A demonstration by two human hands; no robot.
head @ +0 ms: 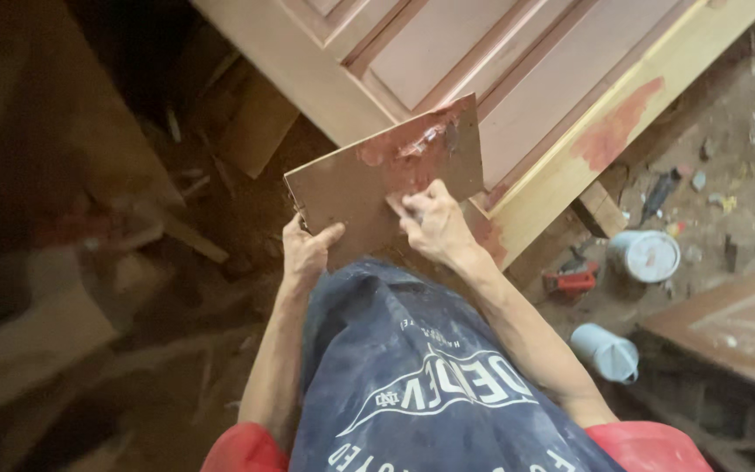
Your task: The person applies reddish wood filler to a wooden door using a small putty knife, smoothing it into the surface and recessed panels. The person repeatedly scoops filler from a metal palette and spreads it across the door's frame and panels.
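Both hands meet on a flat brown board smeared with reddish paste, held tilted above the person's lap in the head view. Left hand clenches the board's lower left edge; right hand pinches a small blade-like tool against its face, too blurred to name. Behind lies a panelled wooden door; a white tub sits on the littered floor.
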